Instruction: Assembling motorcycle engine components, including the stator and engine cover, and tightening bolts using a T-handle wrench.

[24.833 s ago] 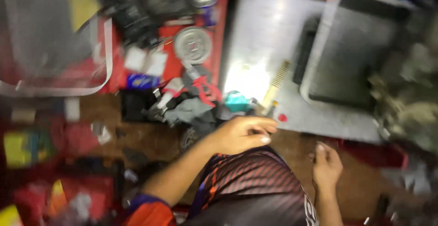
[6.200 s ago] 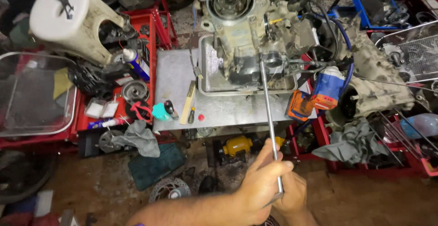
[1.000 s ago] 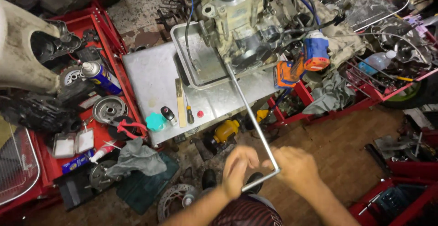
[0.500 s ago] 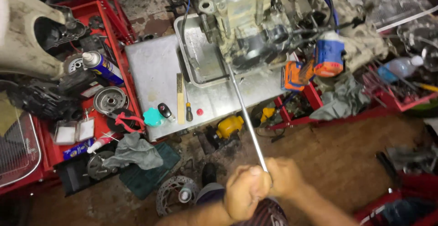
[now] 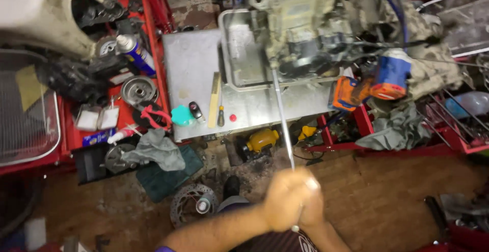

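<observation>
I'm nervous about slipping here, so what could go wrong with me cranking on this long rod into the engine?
Both hands clasp the near end of the long metal rod, whose far tip sits at the engine block. If the tip slips off, the rod might swing into the orange power drill beside it. The engine rests in a shallow metal tray; hard leverage could shift it. Small parts on the metal table could get knocked to the cluttered floor.

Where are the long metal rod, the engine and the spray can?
Rod [image 5: 282,124], head view, middle of its shaft.
Engine [image 5: 305,23], head view, its grey casing.
Spray can [image 5: 136,54], head view, its blue body.
</observation>
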